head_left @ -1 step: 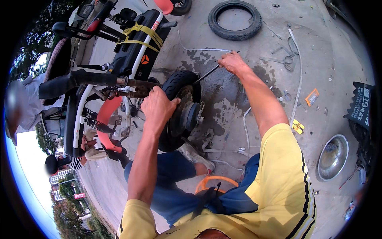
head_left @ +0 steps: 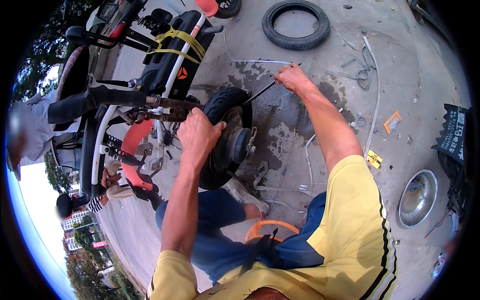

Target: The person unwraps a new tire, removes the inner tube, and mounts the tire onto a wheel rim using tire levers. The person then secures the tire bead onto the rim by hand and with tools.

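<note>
A black tyre (head_left: pixel 227 101) sits on a wheel with a dark, rusty hub (head_left: pixel 241 145), in front of my knees. On the tyre's left side my left hand (head_left: pixel 200 131) is closed over the edge, its thumb reaching toward the rim; the fingertips are partly hidden. My right hand (head_left: pixel 291 77) grips the upper end of a slim metal tyre lever (head_left: pixel 261 92). The lever slants down to the left, and its other end meets the tyre edge near the rim.
An electric scooter (head_left: pixel 172 62) lies tilted at the left, near a person (head_left: pixel 37 125). A loose tyre (head_left: pixel 295 25) rests on the ground ahead. Scattered to the right are a metal basin (head_left: pixel 419 198), an orange packet (head_left: pixel 392 122) and a yellow packet (head_left: pixel 374 159). An orange ring-shaped rim (head_left: pixel 260 227) shows between my legs.
</note>
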### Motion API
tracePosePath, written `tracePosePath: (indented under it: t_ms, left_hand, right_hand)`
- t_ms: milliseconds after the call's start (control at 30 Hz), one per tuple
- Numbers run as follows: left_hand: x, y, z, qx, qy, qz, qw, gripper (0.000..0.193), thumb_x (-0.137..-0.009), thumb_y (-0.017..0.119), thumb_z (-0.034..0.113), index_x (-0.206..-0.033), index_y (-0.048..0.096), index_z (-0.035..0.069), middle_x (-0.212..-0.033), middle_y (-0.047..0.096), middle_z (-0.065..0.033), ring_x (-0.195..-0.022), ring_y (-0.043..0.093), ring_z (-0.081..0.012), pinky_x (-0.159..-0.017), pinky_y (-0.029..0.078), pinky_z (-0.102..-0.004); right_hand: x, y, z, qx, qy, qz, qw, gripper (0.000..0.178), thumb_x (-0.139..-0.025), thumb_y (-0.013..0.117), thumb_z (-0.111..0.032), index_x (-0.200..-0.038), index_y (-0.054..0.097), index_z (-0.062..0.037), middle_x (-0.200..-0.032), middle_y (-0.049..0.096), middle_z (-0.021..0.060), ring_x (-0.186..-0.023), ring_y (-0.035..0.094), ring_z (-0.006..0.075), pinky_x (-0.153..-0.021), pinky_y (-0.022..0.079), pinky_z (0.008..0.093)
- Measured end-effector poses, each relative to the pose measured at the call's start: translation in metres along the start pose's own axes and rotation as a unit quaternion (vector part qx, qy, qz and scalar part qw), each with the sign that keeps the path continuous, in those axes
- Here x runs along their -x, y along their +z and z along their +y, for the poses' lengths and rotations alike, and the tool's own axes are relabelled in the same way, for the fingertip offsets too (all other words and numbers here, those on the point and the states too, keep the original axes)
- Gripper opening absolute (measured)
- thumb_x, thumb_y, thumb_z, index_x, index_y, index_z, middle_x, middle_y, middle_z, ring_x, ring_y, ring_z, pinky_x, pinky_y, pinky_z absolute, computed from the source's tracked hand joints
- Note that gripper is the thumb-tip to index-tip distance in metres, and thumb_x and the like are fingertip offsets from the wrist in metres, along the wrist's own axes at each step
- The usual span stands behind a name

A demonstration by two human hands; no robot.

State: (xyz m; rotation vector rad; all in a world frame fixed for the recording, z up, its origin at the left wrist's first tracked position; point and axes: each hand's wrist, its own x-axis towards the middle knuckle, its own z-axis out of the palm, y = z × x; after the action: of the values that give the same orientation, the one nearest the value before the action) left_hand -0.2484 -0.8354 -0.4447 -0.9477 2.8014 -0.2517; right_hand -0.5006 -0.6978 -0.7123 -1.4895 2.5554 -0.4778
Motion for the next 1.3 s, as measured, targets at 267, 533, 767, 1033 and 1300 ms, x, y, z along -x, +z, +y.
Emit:
tracePosePath:
  t_ms: [267, 533, 767, 1033, 1300]
  left_hand:
    - [-0.003, 0.005, -0.001, 0.019, 0.006, -0.008, 1.000, 0.061, -0.077, 0.088, 0.041, -0.104, 0.066, -0.010, -0.098, 0.074, -0.0304, -0.096, 0.073, -0.0461, -0.088, 0.056, -0.0513]
    - [0.004, 0.003, 0.002, 0.059, 0.012, 0.027, 0.998, 0.071, -0.079, 0.087, 0.038, -0.128, 0.058, -0.006, -0.122, 0.068, -0.0298, -0.113, 0.067, -0.0436, -0.099, 0.052, -0.0487]
    - [0.111, 0.072, -0.055, 0.202, -0.078, 0.198, 0.956, 0.083, -0.075, 0.095, 0.030, -0.136, 0.050, -0.004, -0.125, 0.061, -0.0227, -0.117, 0.060, -0.0405, -0.104, 0.047, -0.0453]
    - [0.139, 0.135, -0.082, 0.383, -0.128, 0.234, 0.884, 0.067, -0.077, 0.095, 0.036, -0.117, 0.059, -0.003, -0.098, 0.067, -0.0148, -0.090, 0.062, -0.0262, -0.087, 0.051, -0.0373]
    - [0.145, 0.147, -0.097, 0.407, -0.127, 0.224, 0.876, 0.073, -0.072, 0.098, 0.037, -0.118, 0.059, -0.002, -0.100, 0.067, -0.0137, -0.092, 0.064, -0.0261, -0.087, 0.052, -0.0370]
  right_hand:
    - [-0.013, 0.003, 0.011, -0.020, -0.022, 0.005, 1.000, 0.017, -0.097, 0.064, -0.024, -0.107, 0.077, -0.0189, -0.110, 0.073, 0.0048, -0.119, 0.066, 0.0263, -0.101, 0.045, 0.0466]
    - [-0.021, 0.035, 0.015, -0.039, -0.037, -0.004, 0.999, 0.020, -0.099, 0.062, -0.030, -0.107, 0.076, -0.0182, -0.110, 0.073, 0.0051, -0.117, 0.066, 0.0270, -0.100, 0.047, 0.0462]
    - [-0.018, 0.035, 0.020, -0.041, -0.041, -0.008, 0.998, 0.023, -0.100, 0.063, -0.033, -0.112, 0.073, -0.0160, -0.111, 0.073, 0.0078, -0.115, 0.068, 0.0323, -0.098, 0.052, 0.0475]
    - [-0.025, 0.044, 0.018, -0.064, -0.080, -0.025, 0.994, 0.027, -0.102, 0.060, -0.032, -0.115, 0.069, -0.0102, -0.108, 0.071, 0.0125, -0.108, 0.068, 0.0380, -0.091, 0.054, 0.0496]
    - [-0.034, 0.047, 0.006, -0.080, -0.060, -0.037, 0.994, 0.025, -0.102, 0.061, -0.026, -0.121, 0.069, -0.0112, -0.115, 0.070, 0.0120, -0.117, 0.065, 0.0368, -0.099, 0.051, 0.0476]
